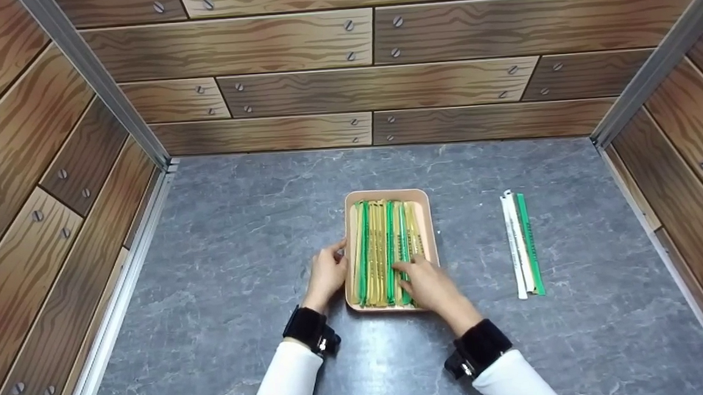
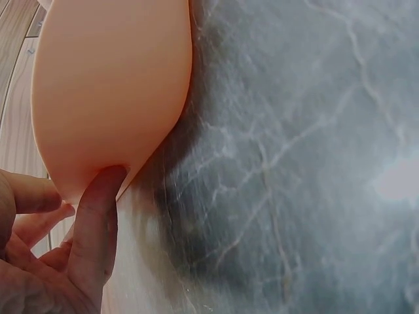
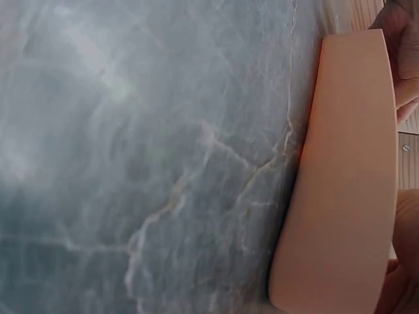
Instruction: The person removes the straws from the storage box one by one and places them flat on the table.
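A peach-coloured rectangular tray (image 1: 388,194) holds a row of long, slim stick packets (image 1: 376,251), some green and some gold, lying lengthwise. My left hand (image 1: 328,272) grips the tray's left side. In the left wrist view, the thumb (image 2: 98,222) presses the outer wall near its corner, with the other fingers around at the rim. Reaching over the near right rim, my right hand (image 1: 427,281) has its fingertips down on the green and gold packets. The tray wall (image 3: 347,176) hides most of that hand in the right wrist view; I cannot tell whether it pinches a packet.
To the right of the tray, a few white and green stick packets (image 1: 520,242) lie side by side on the grey marbled tabletop (image 1: 238,241). Wood-patterned panels (image 1: 296,91) enclose the back and both sides, with metal rails (image 1: 115,273) along the side edges.
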Motion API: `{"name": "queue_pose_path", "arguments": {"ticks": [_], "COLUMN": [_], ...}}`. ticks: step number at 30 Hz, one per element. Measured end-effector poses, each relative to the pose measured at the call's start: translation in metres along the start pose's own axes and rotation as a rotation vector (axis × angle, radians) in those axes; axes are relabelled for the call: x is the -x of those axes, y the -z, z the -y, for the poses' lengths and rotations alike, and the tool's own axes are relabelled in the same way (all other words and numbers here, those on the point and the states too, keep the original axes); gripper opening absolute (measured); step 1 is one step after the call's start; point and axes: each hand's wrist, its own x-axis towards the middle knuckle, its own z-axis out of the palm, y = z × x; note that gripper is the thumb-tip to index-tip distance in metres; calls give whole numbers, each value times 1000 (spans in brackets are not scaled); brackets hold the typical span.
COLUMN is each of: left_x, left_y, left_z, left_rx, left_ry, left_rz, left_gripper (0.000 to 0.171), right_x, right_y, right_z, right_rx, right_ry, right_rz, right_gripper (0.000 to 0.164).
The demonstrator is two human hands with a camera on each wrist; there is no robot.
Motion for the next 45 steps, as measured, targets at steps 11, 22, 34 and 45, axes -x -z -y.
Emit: {"name": "queue_pose_path", "arguments": {"ticks": [11, 22, 34, 45], "left_x": [1, 1, 2, 1], "left_y": [-2, -2, -2, -1], "left_z": [2, 0, 1, 1], "left_rx": [11, 17, 34, 36], "left_ry": [18, 4, 2, -16], "left_rz": [0, 2, 3, -2], "left_gripper": [42, 39, 41, 41], "right_x": [-2, -2, 0, 11], "right_y": [-3, -2, -2, 19], "right_z": [-2, -2, -1, -7], "right_rx": [39, 11, -77, -261], "right_ry": [-33, -32, -115, -124], "right_rz": [-13, -46, -31, -168], "right_gripper": [35, 38, 49, 59]}}
